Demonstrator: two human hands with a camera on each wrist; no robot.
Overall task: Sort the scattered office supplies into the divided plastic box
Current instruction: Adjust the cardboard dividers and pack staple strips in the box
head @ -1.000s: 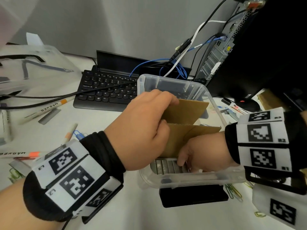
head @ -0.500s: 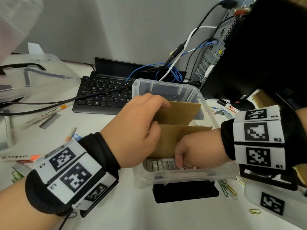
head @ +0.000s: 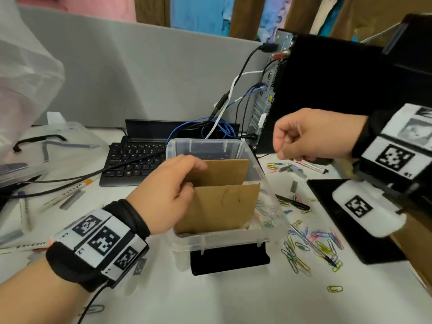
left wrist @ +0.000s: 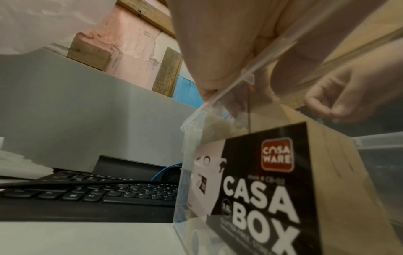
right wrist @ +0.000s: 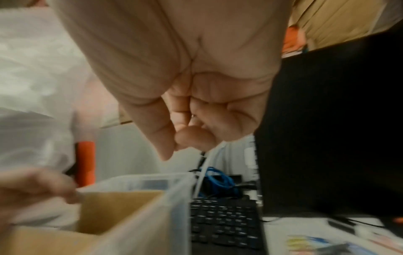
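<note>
A clear plastic box (head: 238, 238) stands mid-desk with two brown cardboard dividers (head: 224, 206) upright inside. My left hand (head: 187, 181) grips the left edge of the dividers, fingers over the back one and thumb on the front one. Through the box wall, in the left wrist view, the left hand (left wrist: 250, 72) sits at the rim above a black label (left wrist: 261, 181). My right hand (head: 301, 141) hangs in the air to the right of the box, above the desk, fingers curled with nothing seen in them. Coloured paper clips (head: 311, 244), staple strips (head: 293, 170) and a black pen (head: 292, 203) lie scattered to the right.
A black keyboard (head: 133, 164) lies behind the box, with cables (head: 210, 127) running to a black computer tower (head: 327, 90) at the back right. Markers (head: 70, 190) and a clear lid (head: 53, 146) lie at left. A black flat piece (head: 229, 258) sits under the box's front.
My right hand has come up out of the box's front compartment and moved to the right, above the desk. The left hand still holds the dividers. The head view has tipped upward.
</note>
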